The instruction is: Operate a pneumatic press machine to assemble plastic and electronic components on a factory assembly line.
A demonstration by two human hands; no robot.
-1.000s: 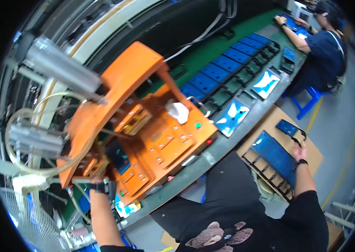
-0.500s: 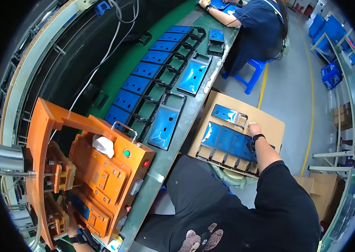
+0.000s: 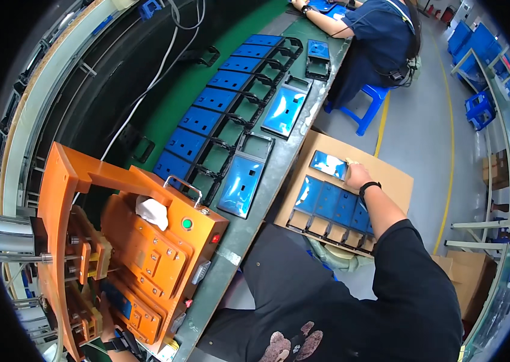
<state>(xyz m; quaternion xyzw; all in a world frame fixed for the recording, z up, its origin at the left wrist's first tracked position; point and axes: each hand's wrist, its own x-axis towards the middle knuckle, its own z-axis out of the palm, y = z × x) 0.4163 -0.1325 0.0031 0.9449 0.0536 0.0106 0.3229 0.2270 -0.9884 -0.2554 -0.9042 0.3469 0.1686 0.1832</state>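
Observation:
My right hand [image 3: 358, 175] is closed over the black frame end of a single blue panel [image 3: 328, 165], which lies on a cardboard sheet [image 3: 390, 175]. Just below it on the sheet is a row of several more blue panels [image 3: 333, 203] with black frames. At the lower left, my left hand [image 3: 107, 321] reaches into an orange press fixture [image 3: 152, 259]. It is beside a blue panel [image 3: 118, 300] seated in the lower part of the fixture; its fingers are mostly hidden in shadow and by the machine.
On the green bench [image 3: 226, 256] stand a long row of blue panels [image 3: 202, 120] and two loose ones, with a smaller part [image 3: 317, 58] beyond. A co-worker [image 3: 378, 36] sits at the far end near a blue stool [image 3: 366, 108]. Shelving [image 3: 478, 235] lines the right.
My right hand has moved slightly left and up, from beside the single panel onto its black frame end. My left hand stays at the orange fixture. The whole view has shifted slightly.

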